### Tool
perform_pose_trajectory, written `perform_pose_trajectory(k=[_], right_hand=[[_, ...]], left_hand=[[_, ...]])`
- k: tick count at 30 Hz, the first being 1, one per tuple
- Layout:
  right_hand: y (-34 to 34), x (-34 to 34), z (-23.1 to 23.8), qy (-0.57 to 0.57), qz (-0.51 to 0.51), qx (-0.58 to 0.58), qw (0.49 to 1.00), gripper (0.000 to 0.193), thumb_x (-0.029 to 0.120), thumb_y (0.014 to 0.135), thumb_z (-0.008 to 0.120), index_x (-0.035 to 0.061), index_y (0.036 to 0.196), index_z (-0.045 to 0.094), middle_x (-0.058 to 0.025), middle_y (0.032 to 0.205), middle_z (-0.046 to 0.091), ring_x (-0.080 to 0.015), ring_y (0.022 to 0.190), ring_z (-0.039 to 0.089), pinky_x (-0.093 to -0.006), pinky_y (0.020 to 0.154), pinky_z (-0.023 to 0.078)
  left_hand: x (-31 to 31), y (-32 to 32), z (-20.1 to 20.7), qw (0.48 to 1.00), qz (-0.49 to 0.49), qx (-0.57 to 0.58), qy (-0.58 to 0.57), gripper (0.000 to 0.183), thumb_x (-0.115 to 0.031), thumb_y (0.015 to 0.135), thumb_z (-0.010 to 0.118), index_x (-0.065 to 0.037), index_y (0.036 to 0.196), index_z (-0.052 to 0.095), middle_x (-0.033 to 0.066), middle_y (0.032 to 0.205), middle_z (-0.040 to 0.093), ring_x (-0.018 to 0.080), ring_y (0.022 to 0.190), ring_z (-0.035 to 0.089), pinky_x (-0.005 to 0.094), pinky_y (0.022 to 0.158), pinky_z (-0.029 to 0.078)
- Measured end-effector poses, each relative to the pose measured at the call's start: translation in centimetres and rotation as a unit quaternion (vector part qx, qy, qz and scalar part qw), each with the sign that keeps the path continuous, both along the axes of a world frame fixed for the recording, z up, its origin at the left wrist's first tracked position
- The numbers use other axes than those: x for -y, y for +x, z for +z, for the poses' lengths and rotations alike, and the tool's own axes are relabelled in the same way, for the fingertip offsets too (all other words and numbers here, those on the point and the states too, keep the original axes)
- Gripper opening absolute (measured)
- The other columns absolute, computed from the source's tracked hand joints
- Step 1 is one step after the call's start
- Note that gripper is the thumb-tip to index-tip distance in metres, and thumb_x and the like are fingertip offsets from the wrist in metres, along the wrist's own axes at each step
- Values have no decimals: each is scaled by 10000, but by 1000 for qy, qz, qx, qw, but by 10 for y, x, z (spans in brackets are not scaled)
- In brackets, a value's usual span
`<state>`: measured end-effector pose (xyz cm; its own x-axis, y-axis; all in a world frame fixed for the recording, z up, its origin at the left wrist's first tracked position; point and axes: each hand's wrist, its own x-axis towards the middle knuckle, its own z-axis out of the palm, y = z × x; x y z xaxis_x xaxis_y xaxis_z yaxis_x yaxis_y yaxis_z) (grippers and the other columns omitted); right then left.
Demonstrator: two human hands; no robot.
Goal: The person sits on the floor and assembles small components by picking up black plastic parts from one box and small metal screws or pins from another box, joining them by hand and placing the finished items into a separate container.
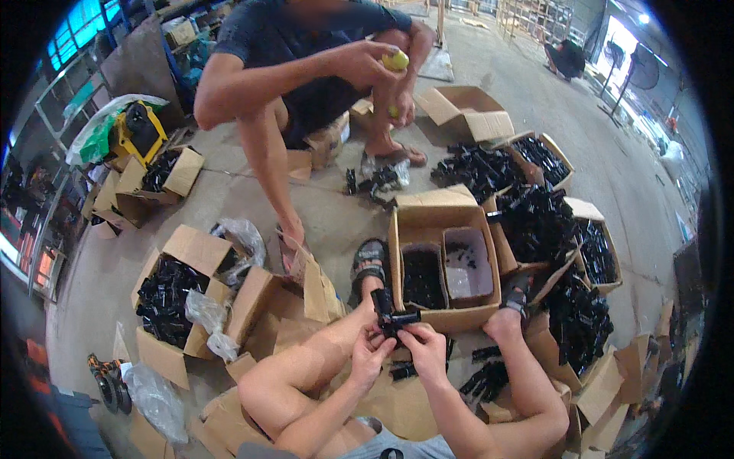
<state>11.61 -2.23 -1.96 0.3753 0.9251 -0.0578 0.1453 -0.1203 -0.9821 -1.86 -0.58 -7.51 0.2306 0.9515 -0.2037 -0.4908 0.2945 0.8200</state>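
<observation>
Between my knees, a black plastic part [391, 315] with tube-like arms is held up in both hands. My left hand [370, 355] pinches its lower left side. My right hand [425, 349] grips its lower right end, fingertips close to those of the left. The fingers partly hide where the part is held. Just beyond stands an open cardboard box [495, 289] with two inner bins: one holds small black pieces [422, 277], the other a pale liner [468, 277] with a few black bits. More black parts [488, 381] lie on the floor beneath my hands.
Boxes heaped with black parts [535, 222] crowd the right side. Another filled carton [167, 302] and plastic bags [157, 402] lie left. A co-worker [306, 76] squats opposite, holding a yellow-green round fruit-like thing [395, 61]. A standing fan [642, 69] is far right.
</observation>
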Motion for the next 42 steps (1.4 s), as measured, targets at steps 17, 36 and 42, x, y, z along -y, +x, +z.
perform_pose_trajectory(k=[17, 36, 42], right_hand=[[-6, 4, 2, 12, -28, 17, 999, 154, 99, 842, 748, -13, 948, 741, -105, 886, 681, -189, 838, 651, -298, 759, 497], [7, 8, -1, 21, 34, 95, 995, 144, 77, 861, 723, -19, 968, 733, -91, 927, 700, -145, 836, 669, -282, 772, 526], [8, 7, -16, 5, 14, -79, 997, 155, 94, 859, 729, -26, 957, 729, -76, 893, 705, -119, 796, 650, -274, 732, 505]], left_hand=[[2, 4, 2, 1000, 3, 12, 8, 347, 51, 908, 647, -63, 1145, 420, 105, 1091, 660, 134, 1012, 640, 274, 896, 541], [2, 2, -1, 999, -5, 25, 28, 350, 43, 912, 653, -57, 1142, 408, 115, 1105, 657, 147, 1030, 637, 279, 875, 542], [5, 5, 5, 1000, 2, -15, -1, 368, 78, 890, 648, -53, 1136, 406, 125, 1094, 657, 157, 1018, 643, 288, 885, 540]])
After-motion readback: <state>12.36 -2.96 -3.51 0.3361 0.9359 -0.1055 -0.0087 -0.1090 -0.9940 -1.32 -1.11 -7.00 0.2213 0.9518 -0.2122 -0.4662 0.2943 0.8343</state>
